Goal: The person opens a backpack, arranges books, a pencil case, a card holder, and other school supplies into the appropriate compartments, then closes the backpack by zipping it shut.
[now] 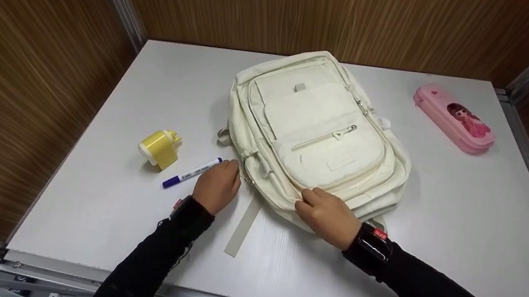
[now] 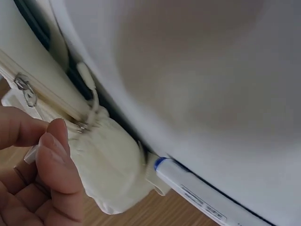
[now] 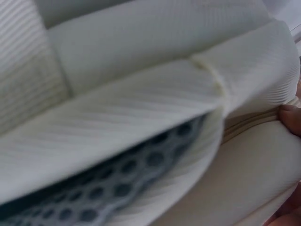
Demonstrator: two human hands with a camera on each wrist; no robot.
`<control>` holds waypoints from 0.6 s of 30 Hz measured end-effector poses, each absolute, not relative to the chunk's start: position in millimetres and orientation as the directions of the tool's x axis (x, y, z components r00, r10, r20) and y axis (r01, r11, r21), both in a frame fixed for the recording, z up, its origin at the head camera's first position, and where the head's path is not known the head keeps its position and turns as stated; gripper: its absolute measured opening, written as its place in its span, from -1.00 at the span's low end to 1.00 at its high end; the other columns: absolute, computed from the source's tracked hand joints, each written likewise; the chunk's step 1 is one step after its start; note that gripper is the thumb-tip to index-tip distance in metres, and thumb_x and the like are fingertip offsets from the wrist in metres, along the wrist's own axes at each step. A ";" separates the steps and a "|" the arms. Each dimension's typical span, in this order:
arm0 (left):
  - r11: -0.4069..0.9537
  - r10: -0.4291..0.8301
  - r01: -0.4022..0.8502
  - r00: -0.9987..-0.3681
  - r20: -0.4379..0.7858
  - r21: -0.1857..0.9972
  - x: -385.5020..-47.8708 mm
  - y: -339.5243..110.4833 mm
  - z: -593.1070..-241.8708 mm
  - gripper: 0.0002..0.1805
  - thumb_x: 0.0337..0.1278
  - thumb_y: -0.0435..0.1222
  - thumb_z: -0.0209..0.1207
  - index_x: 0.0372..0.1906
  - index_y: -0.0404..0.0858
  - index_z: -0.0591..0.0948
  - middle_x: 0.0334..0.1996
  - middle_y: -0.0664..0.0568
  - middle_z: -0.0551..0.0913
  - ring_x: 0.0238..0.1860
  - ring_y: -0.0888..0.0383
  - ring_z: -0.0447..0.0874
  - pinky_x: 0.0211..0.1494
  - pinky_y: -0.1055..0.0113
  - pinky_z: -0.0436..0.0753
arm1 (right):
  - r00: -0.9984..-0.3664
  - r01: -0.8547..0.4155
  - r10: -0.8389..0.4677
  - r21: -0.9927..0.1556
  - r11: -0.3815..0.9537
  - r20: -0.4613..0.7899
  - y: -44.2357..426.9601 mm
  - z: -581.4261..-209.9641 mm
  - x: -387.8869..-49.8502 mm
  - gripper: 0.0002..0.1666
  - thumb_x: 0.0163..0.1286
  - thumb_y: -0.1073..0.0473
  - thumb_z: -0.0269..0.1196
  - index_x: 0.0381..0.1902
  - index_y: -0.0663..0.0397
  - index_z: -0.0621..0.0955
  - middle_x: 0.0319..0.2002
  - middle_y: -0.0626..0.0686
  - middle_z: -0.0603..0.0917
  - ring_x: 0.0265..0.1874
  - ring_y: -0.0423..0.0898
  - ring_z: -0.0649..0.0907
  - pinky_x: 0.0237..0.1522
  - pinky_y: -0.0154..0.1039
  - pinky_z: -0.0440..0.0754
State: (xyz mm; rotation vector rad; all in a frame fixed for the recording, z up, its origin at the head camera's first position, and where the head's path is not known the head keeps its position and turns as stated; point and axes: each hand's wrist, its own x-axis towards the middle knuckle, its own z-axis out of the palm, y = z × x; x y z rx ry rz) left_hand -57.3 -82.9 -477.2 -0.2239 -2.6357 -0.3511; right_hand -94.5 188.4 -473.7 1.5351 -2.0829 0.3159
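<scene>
A cream backpack (image 1: 319,105) lies front side up on the white table, tilted toward the right. At its lower left edge my left hand (image 1: 217,186) pinches a zipper pull between thumb and finger; the pull is mostly hidden by the hand. The left wrist view shows the thumb (image 2: 59,165) against a fingertip, beside a metal zipper slider (image 2: 27,89). My right hand (image 1: 329,218) grips the bag's bottom edge, with a fingertip (image 3: 291,117) on the fabric by a zipper seam. Next to the left hand lies a white marker (image 1: 192,172) with blue ends.
A small yellow and white object (image 1: 160,149) stands left of the marker. The pink pencil case (image 1: 457,119) with a doll picture lies at the far right. A loose strap (image 1: 243,228) extends from under the bag toward the table's front edge. Wood-grain panels (image 1: 309,14) enclose the table.
</scene>
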 end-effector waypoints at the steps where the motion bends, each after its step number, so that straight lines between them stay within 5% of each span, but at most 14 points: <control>1: 0.958 0.084 0.202 -0.878 0.471 0.206 -59.7 -84.7 -477.6 -0.85 0.15 -0.45 0.15 -0.49 -0.34 0.45 -0.60 -0.13 0.53 -0.57 -0.08 0.56 -0.50 0.11 0.53 | -0.215 -0.938 -0.814 0.118 0.326 0.539 188.7 -474.3 -94.4 -0.81 0.08 0.44 0.27 -0.54 0.10 0.50 -0.48 -0.01 0.48 -0.56 -0.09 0.45 -0.57 -0.29 0.50; 18: 0.980 -0.023 0.064 -0.902 0.432 0.186 -91.0 -92.8 -477.3 -0.90 0.15 -0.41 0.18 -0.42 -0.37 0.55 -0.49 -0.22 0.65 -0.47 -0.19 0.66 -0.44 -0.01 0.61 | -0.214 -0.942 -0.800 0.097 0.321 0.561 191.7 -478.2 -93.8 -0.82 0.08 0.43 0.30 -0.50 0.10 0.53 -0.47 -0.02 0.48 -0.52 -0.10 0.47 -0.52 -0.29 0.54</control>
